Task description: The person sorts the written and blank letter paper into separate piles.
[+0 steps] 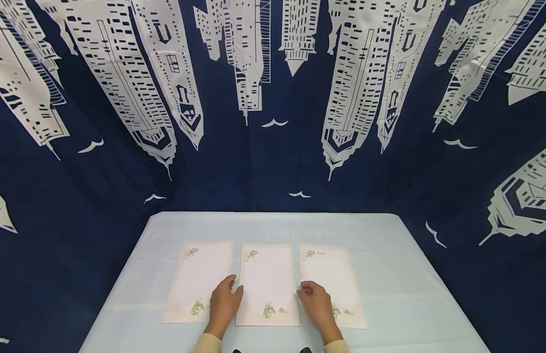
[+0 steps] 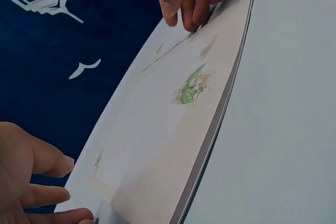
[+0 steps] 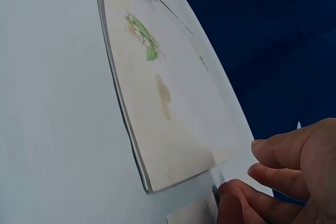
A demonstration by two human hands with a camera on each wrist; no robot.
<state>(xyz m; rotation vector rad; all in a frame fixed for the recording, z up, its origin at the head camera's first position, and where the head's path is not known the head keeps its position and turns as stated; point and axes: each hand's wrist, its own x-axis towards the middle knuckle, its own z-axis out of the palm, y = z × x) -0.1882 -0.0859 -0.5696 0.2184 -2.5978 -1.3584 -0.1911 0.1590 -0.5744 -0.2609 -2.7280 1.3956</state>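
Three pale pink sheets with green floral prints lie side by side on the table: a left sheet (image 1: pixel 202 279), a middle sheet (image 1: pixel 266 274) and a right sheet (image 1: pixel 327 274). In both wrist views the middle one (image 2: pixel 157 103) shows a thick edge, like a pad or stack. My left hand (image 1: pixel 224 304) is over the gap between left and middle sheets, fingers loosely bent and nothing held. My right hand (image 1: pixel 316 306) is over the left part of the right sheet, fingers loosely curled near the middle sheet's right edge. No grip shows; fingertip contact is hard to tell.
A whitish cloth (image 1: pixel 409 294) with faint lettering at the far side covers the table. Behind and around it hangs a dark blue curtain (image 1: pixel 246 176) printed with white buildings and birds.
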